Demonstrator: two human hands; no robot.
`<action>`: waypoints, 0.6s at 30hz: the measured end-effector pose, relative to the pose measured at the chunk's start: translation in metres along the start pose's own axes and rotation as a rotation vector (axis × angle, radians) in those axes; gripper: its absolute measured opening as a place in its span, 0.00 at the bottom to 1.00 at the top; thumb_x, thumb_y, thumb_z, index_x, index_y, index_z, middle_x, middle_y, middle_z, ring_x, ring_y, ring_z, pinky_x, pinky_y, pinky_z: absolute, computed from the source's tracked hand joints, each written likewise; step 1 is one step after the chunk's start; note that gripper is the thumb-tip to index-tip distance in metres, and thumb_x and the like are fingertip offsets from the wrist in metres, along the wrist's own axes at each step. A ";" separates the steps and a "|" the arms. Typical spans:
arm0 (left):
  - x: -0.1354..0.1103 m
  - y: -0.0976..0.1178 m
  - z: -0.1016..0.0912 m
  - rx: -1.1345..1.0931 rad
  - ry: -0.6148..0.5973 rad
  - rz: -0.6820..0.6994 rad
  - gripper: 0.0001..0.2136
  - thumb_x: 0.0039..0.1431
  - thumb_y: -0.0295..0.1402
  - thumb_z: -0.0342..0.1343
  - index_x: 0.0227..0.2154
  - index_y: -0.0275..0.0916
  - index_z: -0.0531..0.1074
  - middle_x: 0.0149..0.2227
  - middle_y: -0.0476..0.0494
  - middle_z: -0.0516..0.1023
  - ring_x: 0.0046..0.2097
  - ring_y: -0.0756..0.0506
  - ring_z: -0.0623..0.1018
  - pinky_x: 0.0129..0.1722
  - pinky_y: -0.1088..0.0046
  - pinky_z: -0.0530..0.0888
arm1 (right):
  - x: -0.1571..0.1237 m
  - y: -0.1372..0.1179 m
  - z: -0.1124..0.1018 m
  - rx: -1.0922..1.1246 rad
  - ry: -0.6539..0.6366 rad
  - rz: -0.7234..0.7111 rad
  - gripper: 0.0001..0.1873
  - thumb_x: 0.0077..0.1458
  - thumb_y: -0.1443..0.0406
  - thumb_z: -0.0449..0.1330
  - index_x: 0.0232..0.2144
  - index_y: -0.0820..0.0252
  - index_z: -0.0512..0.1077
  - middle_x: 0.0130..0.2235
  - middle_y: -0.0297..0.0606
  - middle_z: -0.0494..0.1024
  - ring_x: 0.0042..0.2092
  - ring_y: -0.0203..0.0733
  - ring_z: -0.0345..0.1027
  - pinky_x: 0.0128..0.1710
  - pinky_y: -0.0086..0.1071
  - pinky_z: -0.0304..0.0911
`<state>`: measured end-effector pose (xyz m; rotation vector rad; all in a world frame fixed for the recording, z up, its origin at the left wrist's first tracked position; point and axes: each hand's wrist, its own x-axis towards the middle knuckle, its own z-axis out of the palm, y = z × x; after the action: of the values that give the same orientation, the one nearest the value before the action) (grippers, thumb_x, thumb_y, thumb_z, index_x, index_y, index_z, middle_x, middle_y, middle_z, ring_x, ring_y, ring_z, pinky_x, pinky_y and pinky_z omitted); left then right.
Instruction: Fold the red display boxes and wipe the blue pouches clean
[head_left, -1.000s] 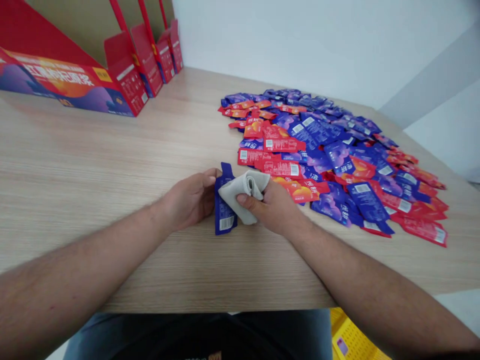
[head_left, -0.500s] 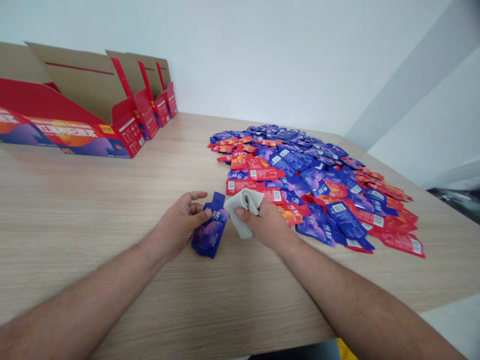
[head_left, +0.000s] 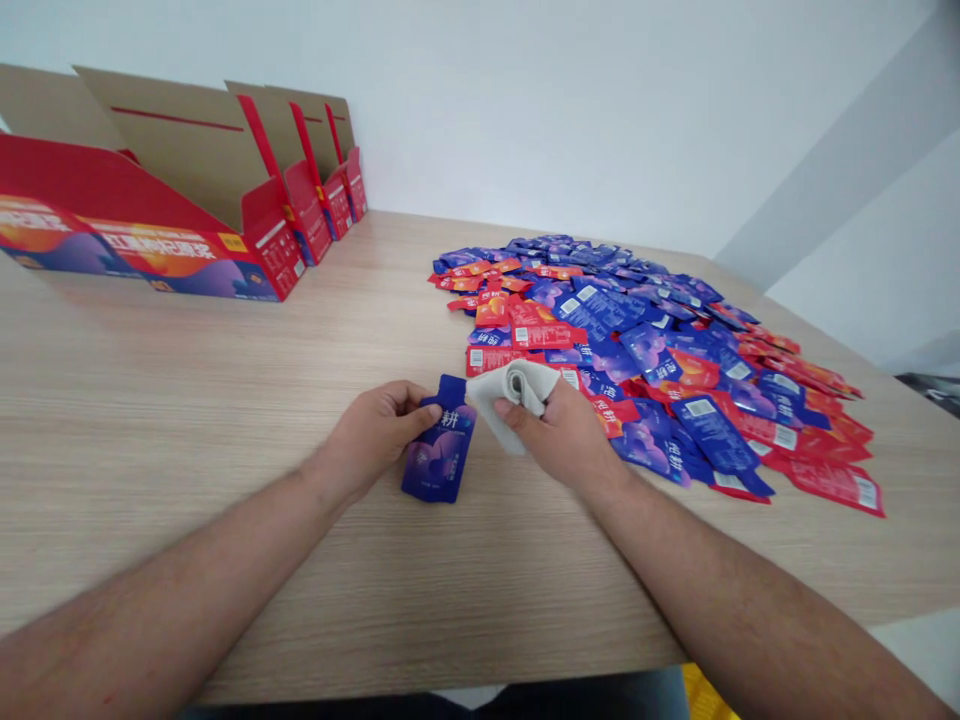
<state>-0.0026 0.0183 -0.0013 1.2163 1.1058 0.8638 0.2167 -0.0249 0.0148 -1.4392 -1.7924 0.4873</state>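
Note:
Between the thumb and fingers of my left hand (head_left: 386,432) is the upper left edge of a dark blue pouch (head_left: 439,458), its printed front facing up and its narrow neck pointing away from me. My right hand (head_left: 566,430) is closed around a folded pale grey cloth (head_left: 517,392), which sits just right of the pouch's neck. Beyond the cloth, a wide pile of blue pouches (head_left: 592,308) and red pouches (head_left: 544,330) spreads over the table, several showing white barcodes.
At the back left stand several open red cardboard boxes (head_left: 274,245) with raised brown flaps, in a row near the white wall (head_left: 540,120). All of it rests on a light wood-grain table (head_left: 300,360). Something yellow (head_left: 705,690) shows below the front edge.
The left fingers, looser before, have closed on the pouch near its neck. The pouch stands a little more upright in view. The whole scene has shifted slightly right and up.

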 end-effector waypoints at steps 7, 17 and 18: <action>0.002 -0.004 -0.001 0.095 -0.015 0.004 0.06 0.54 0.36 0.62 0.29 0.38 0.76 0.20 0.49 0.72 0.19 0.53 0.67 0.18 0.78 0.63 | -0.003 -0.002 0.000 -0.061 0.012 -0.029 0.14 0.59 0.55 0.62 0.44 0.54 0.76 0.42 0.39 0.80 0.42 0.49 0.73 0.41 0.41 0.66; -0.004 -0.004 0.005 0.089 -0.129 -0.004 0.05 0.55 0.34 0.60 0.29 0.38 0.74 0.21 0.48 0.73 0.21 0.50 0.71 0.20 0.75 0.70 | -0.005 -0.004 0.003 -0.138 -0.025 -0.051 0.17 0.56 0.53 0.64 0.44 0.55 0.76 0.41 0.41 0.78 0.42 0.50 0.72 0.41 0.41 0.66; -0.004 -0.005 0.006 0.088 -0.144 0.000 0.05 0.55 0.33 0.60 0.28 0.38 0.74 0.21 0.48 0.73 0.21 0.50 0.71 0.20 0.75 0.70 | -0.006 -0.004 0.006 -0.154 -0.042 -0.037 0.17 0.56 0.53 0.63 0.43 0.56 0.76 0.41 0.41 0.78 0.42 0.51 0.72 0.41 0.41 0.65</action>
<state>0.0016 0.0118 -0.0049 1.3307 1.0360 0.7221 0.2105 -0.0309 0.0117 -1.5070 -1.9214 0.3694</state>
